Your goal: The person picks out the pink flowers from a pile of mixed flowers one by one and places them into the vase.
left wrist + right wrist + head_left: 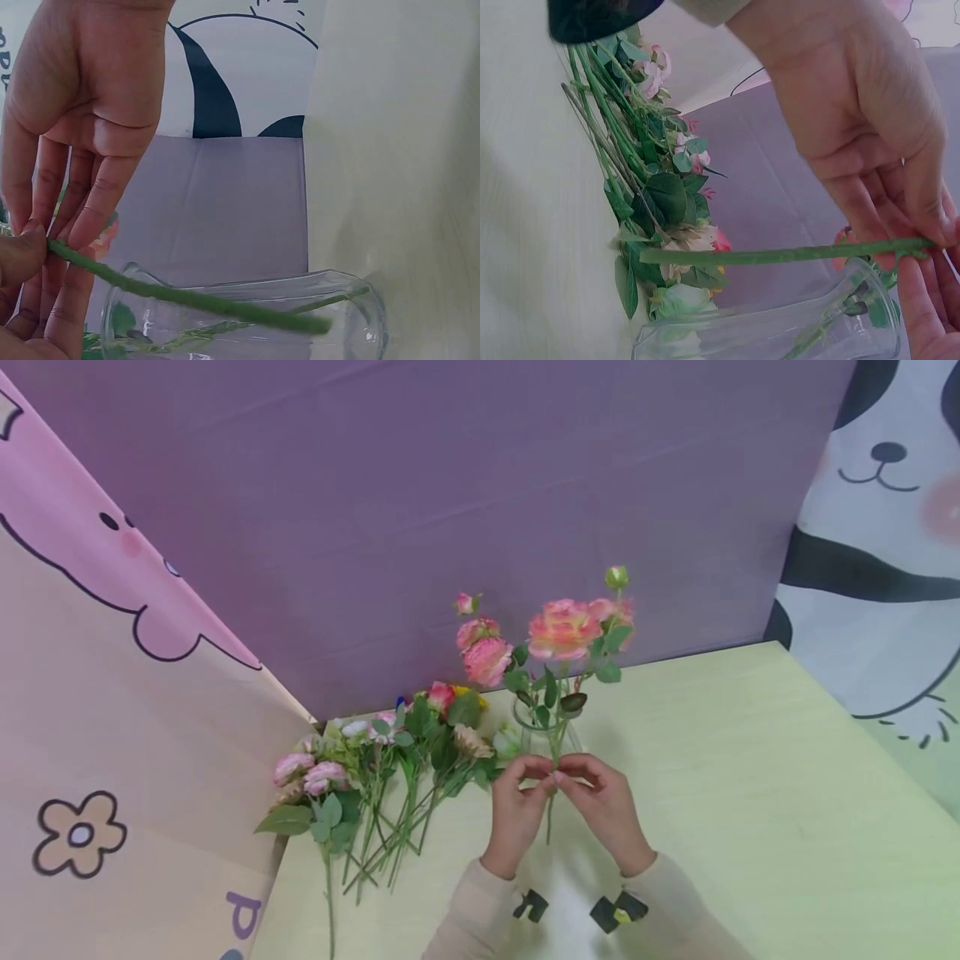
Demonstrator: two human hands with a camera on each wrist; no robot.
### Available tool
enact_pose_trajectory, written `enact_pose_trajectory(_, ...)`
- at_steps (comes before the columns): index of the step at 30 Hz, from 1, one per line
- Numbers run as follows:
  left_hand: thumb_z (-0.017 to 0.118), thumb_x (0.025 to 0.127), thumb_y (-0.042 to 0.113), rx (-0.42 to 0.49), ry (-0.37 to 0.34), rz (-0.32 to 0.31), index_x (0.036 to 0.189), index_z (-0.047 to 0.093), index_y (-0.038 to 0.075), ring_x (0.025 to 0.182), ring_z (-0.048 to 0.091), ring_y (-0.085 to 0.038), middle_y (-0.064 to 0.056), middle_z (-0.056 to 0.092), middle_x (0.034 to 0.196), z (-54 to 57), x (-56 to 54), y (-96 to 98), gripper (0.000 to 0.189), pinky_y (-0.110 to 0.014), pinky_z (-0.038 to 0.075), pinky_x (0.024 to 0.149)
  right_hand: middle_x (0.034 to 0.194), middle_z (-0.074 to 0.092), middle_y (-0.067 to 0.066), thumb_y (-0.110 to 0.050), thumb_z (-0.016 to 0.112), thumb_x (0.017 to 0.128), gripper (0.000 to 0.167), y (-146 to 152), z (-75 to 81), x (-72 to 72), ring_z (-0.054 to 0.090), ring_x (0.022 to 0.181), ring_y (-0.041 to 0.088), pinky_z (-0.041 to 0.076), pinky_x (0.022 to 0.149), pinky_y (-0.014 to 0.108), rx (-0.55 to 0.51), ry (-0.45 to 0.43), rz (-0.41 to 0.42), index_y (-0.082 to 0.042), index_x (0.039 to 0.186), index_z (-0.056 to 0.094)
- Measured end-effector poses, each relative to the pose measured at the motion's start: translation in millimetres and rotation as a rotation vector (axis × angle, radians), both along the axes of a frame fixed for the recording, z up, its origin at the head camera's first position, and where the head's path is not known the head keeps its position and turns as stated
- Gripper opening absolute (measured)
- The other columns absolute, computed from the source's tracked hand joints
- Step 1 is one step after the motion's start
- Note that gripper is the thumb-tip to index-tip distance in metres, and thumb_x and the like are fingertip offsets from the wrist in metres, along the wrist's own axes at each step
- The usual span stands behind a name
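Note:
Both hands meet at one green flower stem [187, 298] in front of a clear glass vase [772, 330]. My left hand [519, 814] pinches the stem between thumb and fingers, and my right hand [606, 810] pinches it at the same height. The stem's cut end hangs free below the fingers, outside the vase. Above them, a large pink-orange artificial rose [564, 631] appears to top this stem. Smaller pink blooms [487, 660] stand to its left; another stem [210, 334] is inside the vase. Overlapping leaves hide which blooms belong to which stem.
Several artificial flowers lie in a pile on the table's left, including pale pink blooms [326, 777] and a beige bloom [471, 742]. A purple backdrop [487, 510] rises behind the light table [750, 793]. A panda print [885, 568] hangs at right.

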State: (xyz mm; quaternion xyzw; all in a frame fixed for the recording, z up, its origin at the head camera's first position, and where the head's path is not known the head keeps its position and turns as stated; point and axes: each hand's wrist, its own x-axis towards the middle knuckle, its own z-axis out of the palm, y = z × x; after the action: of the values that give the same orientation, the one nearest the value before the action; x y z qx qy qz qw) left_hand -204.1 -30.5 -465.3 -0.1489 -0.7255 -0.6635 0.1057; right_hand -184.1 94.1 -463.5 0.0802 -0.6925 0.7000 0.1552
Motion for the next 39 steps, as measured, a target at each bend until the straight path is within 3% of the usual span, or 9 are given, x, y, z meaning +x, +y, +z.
enact_pose_trajectory(3,0.072,0.082,0.010,0.009,-0.007,0.011,0.094,0.067,0.003,0.080,0.060,-0.010,-0.011,0.066,0.089,-6.5,-1.8,2.2,0.014,-0.027,0.055,0.064,0.101,0.065,0.018,-0.009,0.068,0.086,0.020,0.1,0.0,1.1,0.064,0.091,0.015,0.056,0.073,0.025,0.006,-0.029,-0.017,0.003,0.102,0.065)
enact_pose_trajectory(7,0.070,0.082,0.001,0.042,-0.032,0.017,0.093,0.067,-0.003,0.075,0.060,-0.008,-0.016,0.066,0.087,-6.0,0.1,4.4,0.012,-0.028,0.056,0.063,0.100,0.067,0.015,-0.009,0.069,0.086,0.019,-0.1,1.5,2.1,0.064,0.090,0.012,0.055,0.073,0.023,0.041,-0.053,-0.059,0.002,0.100,0.066)
enact_pose_trajectory(14,0.067,0.079,-0.010,0.061,-0.045,0.004,0.089,0.066,-0.008,0.071,0.061,-0.010,-0.021,0.066,0.083,16.3,13.1,5.6,0.010,-0.026,0.056,0.061,0.096,0.067,0.021,0.003,0.066,0.084,0.014,-3.8,15.3,9.2,0.061,0.083,0.001,0.053,0.068,0.018,0.078,-0.058,-0.140,0.007,0.097,0.065)
enact_pose_trajectory(19,0.068,0.078,-0.009,0.043,-0.031,0.026,0.087,0.067,-0.007,0.070,0.061,-0.011,-0.020,0.067,0.081,19.9,15.4,6.2,0.009,-0.023,0.054,0.060,0.095,0.068,0.018,0.002,0.067,0.083,0.014,-1.7,6.3,4.8,0.063,0.084,0.006,0.054,0.070,0.020,0.040,-0.070,-0.137,0.005,0.097,0.066)
enact_pose_trajectory(24,0.070,0.078,-0.006,0.029,-0.013,0.057,0.084,0.068,-0.006,0.069,0.059,-0.007,-0.020,0.067,0.080,19.8,16.4,6.7,0.007,-0.019,0.051,0.060,0.095,0.069,0.016,-0.003,0.070,0.083,0.015,0.6,-1.8,1.4,0.065,0.086,0.009,0.055,0.071,0.021,0.038,-0.053,-0.134,0.002,0.097,0.067)
enact_pose_trajectory(31,0.072,0.078,-0.001,0.030,-0.034,0.064,0.082,0.069,-0.006,0.068,0.059,-0.002,-0.020,0.068,0.078,16.4,16.6,7.2,0.006,-0.018,0.051,0.059,0.092,0.070,0.018,-0.003,0.072,0.082,0.015,1.7,-3.2,1.8,0.064,0.081,0.003,0.055,0.068,0.020,0.052,-0.057,-0.174,0.004,0.094,0.069)
enact_pose_trajectory(39,0.073,0.078,-0.001,0.019,-0.014,0.074,0.081,0.070,-0.006,0.069,0.062,-0.004,-0.018,0.069,0.077,12.3,14.4,7.8,0.006,-0.020,0.053,0.059,0.091,0.069,0.019,0.002,0.069,0.082,0.011,1.8,-5.1,-0.9,0.065,0.082,0.005,0.055,0.068,0.019,0.071,-0.041,-0.190,0.005,0.093,0.069)
